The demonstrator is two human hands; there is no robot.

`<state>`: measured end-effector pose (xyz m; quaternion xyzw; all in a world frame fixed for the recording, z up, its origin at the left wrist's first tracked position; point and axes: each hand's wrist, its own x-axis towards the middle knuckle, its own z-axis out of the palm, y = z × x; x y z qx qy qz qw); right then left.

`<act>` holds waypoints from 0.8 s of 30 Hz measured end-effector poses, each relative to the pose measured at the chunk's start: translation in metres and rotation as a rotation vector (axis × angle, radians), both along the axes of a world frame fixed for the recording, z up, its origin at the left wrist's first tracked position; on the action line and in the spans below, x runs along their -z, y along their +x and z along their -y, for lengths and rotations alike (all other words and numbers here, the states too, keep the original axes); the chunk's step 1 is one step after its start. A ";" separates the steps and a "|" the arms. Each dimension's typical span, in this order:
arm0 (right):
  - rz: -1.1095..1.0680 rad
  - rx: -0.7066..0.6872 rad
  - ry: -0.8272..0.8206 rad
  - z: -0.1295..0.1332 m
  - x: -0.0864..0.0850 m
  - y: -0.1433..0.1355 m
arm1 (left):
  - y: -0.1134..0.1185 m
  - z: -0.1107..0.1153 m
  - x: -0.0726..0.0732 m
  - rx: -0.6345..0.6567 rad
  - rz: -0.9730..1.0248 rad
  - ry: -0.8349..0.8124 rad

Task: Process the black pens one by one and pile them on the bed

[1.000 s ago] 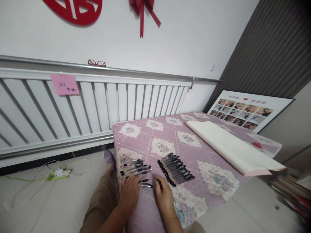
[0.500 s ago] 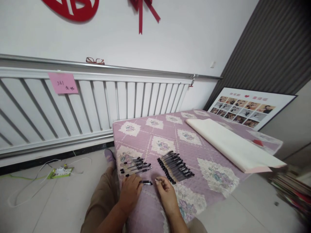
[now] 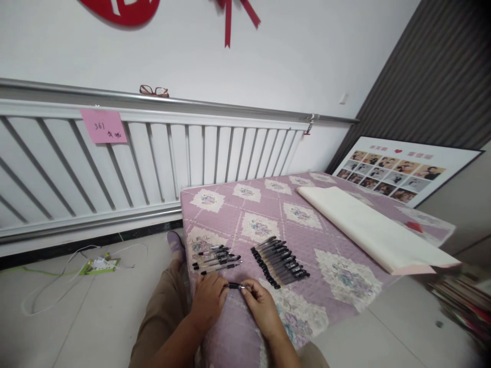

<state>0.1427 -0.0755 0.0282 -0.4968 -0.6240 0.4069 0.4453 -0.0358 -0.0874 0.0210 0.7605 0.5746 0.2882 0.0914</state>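
Observation:
A black pen lies level between my hands, near the front edge of the bed-like surface. My left hand is closed around its left end. The fingertips of my right hand pinch at its right tip; any small part between them is too small to make out. Just beyond my left hand several loose pens lie in a rough group. To the right, a neat row of black pens lies side by side on the patterned purple cloth.
A folded cream sheet lies across the right side of the cloth. Behind it leans a photo board. A white radiator runs along the wall, with glasses on its pipe. A power strip sits on the floor.
My right hand has moved left to meet the right end of the pen, closing the gap seen before. My left hand still holds the pen. The view has shifted slightly.

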 end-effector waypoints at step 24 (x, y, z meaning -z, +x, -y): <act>0.377 0.009 0.131 0.001 0.009 -0.005 | -0.001 -0.004 0.007 0.034 -0.063 0.029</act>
